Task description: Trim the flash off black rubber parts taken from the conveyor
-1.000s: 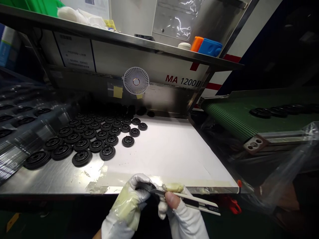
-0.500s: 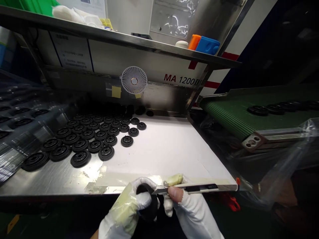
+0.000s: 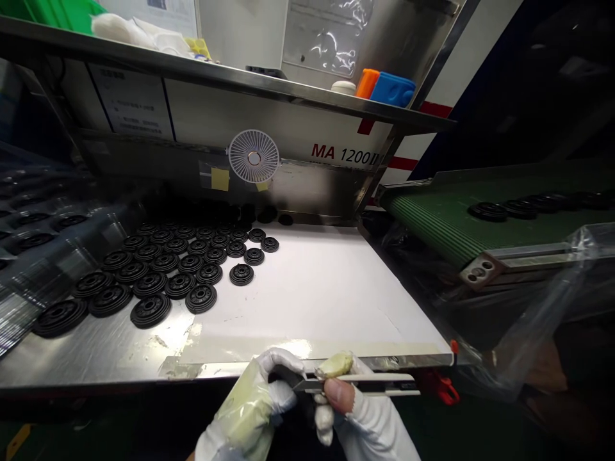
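Note:
Both hands wear white gloves just below the table's front edge. My left hand (image 3: 254, 403) is closed round a black round part (image 3: 281, 376), mostly hidden by the fingers. My right hand (image 3: 355, 410) pinches a slim white utility knife (image 3: 365, 383), held level, its blade tip against the part. Yellowish tape wraps the thumb, and one bare fingertip shows. Several black ribbed discs (image 3: 168, 272) lie in rows on the table's left half.
A white sheet (image 3: 317, 294) covers the steel table (image 3: 96, 352). A green conveyor (image 3: 442, 218) at right carries more black discs (image 3: 504, 208). A small white fan (image 3: 253, 157) hangs on the back panel. The shelf above holds orange and blue blocks (image 3: 384, 86). Clear trays lie at left.
The knife swung from a downward slant to level. The black part was turned more face-on half a second ago and is now tucked back under my left fingers.

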Available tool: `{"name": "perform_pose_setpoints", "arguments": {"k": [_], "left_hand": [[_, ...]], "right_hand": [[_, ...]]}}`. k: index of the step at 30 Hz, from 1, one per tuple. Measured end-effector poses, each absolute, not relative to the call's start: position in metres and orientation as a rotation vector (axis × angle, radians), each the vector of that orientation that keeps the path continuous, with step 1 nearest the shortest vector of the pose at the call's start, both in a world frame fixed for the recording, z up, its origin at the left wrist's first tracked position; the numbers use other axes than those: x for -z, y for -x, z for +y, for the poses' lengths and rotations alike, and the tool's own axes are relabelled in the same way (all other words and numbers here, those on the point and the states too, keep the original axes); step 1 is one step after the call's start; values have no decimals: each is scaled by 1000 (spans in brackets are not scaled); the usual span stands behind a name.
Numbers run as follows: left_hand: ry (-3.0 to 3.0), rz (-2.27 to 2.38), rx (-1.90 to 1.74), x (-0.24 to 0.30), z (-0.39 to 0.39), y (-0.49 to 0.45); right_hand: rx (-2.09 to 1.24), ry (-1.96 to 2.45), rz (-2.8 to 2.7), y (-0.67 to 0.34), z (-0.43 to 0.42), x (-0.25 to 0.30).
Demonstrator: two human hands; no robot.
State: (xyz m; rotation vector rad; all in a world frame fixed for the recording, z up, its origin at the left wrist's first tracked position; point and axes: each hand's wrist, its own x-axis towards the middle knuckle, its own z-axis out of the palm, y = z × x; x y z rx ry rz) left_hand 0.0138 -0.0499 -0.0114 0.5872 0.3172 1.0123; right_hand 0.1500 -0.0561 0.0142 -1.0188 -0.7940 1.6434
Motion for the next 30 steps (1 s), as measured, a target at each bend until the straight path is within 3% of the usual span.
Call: {"name": "perform_pose_setpoints", "arguments": {"k": [15, 30], "left_hand": [[-547, 643, -918, 0, -52, -6], [-479, 497, -1140, -6, -55, -19]], "right_hand": [[-1622, 988, -845, -168, -70, -16], [-1349, 1044, -695, -132, -71, -18]]}}
